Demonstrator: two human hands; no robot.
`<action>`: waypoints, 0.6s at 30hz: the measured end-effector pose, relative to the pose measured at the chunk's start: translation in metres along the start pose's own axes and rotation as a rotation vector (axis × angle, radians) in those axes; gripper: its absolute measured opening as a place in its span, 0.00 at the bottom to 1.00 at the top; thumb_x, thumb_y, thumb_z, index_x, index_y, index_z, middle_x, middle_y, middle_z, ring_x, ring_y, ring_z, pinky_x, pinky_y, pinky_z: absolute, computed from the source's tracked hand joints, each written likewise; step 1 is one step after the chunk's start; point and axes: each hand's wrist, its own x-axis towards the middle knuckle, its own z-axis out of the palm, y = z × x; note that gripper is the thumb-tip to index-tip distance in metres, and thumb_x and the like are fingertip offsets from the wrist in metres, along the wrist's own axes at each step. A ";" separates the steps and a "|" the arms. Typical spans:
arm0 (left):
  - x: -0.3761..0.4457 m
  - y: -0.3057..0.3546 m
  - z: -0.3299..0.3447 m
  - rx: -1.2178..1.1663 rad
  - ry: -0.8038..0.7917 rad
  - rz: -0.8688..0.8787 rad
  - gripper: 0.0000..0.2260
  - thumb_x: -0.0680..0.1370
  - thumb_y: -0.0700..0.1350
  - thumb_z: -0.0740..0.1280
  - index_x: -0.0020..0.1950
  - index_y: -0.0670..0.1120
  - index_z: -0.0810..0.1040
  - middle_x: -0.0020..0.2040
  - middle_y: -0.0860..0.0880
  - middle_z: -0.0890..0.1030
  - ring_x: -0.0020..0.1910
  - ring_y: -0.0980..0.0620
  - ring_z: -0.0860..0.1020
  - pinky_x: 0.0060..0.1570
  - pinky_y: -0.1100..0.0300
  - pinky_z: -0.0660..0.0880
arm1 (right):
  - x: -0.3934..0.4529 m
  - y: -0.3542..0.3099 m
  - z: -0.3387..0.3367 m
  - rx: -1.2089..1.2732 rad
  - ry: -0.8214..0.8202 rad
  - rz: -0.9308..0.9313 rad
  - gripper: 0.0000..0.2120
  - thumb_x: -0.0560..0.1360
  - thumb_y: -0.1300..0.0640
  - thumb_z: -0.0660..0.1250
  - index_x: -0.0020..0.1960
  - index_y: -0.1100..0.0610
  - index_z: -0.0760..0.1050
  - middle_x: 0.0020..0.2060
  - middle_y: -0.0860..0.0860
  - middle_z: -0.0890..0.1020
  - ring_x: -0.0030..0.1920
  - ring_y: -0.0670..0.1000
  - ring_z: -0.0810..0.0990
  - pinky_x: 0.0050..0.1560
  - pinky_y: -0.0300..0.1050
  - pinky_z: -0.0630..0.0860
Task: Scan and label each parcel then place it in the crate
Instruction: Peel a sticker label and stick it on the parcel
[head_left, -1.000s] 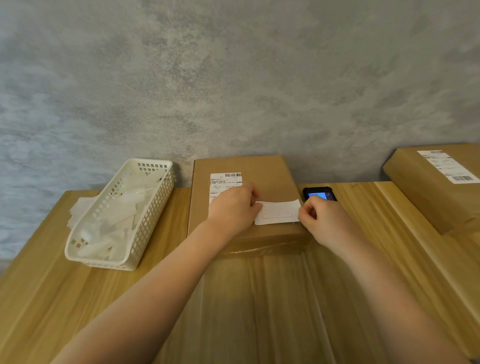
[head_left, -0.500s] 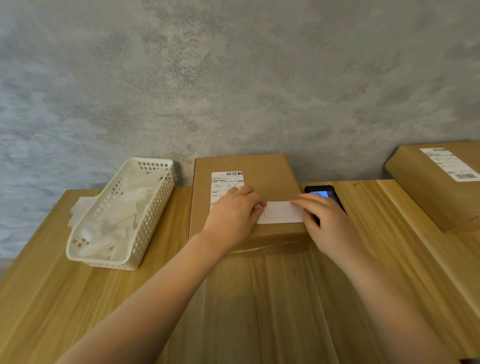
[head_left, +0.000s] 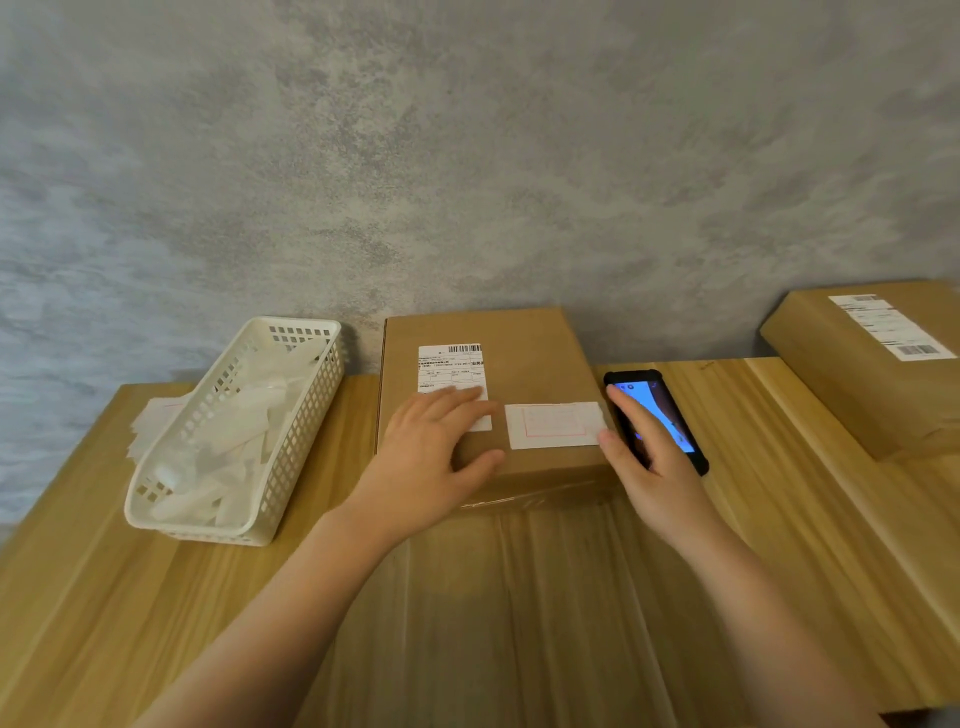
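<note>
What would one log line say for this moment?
step: labelling | new label: flat on parcel | left hand: rests on parcel | right hand: over phone | crate: unseen

matt cardboard parcel (head_left: 524, 358), grained wood table (head_left: 779, 519), plastic basket (head_left: 291, 441).

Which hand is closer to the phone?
The right hand: its fingers lie over the phone. The left hand rests on the box, left of the phone.
</note>
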 end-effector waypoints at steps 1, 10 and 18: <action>-0.004 -0.005 -0.003 0.021 0.037 -0.042 0.26 0.77 0.64 0.60 0.74 0.59 0.66 0.77 0.57 0.64 0.77 0.53 0.57 0.76 0.55 0.45 | -0.002 -0.001 0.000 0.010 0.012 0.000 0.28 0.77 0.40 0.61 0.76 0.39 0.59 0.72 0.35 0.63 0.71 0.36 0.60 0.70 0.40 0.61; -0.032 -0.036 -0.008 -0.473 0.027 -0.459 0.32 0.73 0.66 0.65 0.75 0.66 0.60 0.81 0.52 0.46 0.79 0.55 0.46 0.75 0.52 0.54 | 0.022 -0.011 0.005 0.050 -0.087 0.020 0.29 0.77 0.41 0.64 0.75 0.37 0.59 0.71 0.37 0.64 0.71 0.39 0.62 0.69 0.43 0.65; -0.035 -0.035 0.001 -0.640 0.056 -0.470 0.36 0.71 0.66 0.70 0.76 0.65 0.59 0.73 0.63 0.65 0.71 0.59 0.67 0.72 0.52 0.66 | 0.031 0.004 0.007 0.131 -0.237 0.016 0.30 0.77 0.47 0.67 0.75 0.36 0.58 0.68 0.39 0.69 0.67 0.43 0.69 0.66 0.42 0.70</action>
